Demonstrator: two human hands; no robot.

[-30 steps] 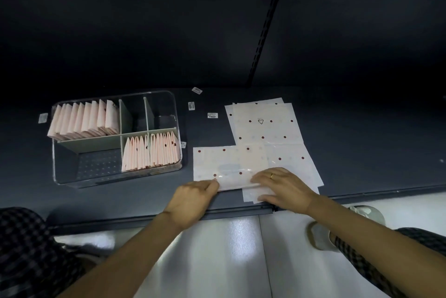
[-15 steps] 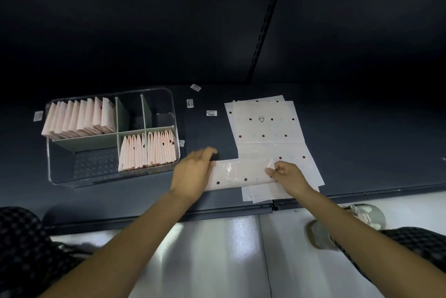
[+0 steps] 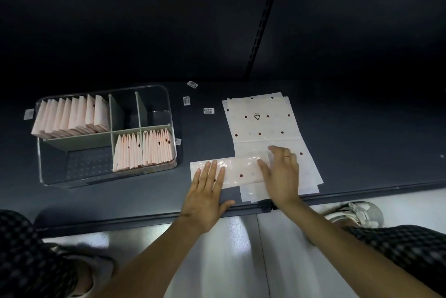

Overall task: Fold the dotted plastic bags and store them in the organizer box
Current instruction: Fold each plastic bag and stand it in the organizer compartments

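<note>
Plastic bag [image 3: 241, 172], pinched a moment ago, is now pressed flat on the bench [image 3: 362, 153] by both open hands, left [image 3: 207, 191] and right [image 3: 281, 172]; the crease is being set.

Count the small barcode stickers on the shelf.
5: left of the organizer box, by its right wall, and three behind. More may be hidden.

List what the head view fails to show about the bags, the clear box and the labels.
- Small white barcode labels on the dark shelf: print too small to read.
- Folded dotted plastic strip: both ends covered by the left hand and right hand.
- Flat dotted bag stack: count unclear, sheets overlap.
- Clear organizer box: back compartments too dark to judge.
</note>
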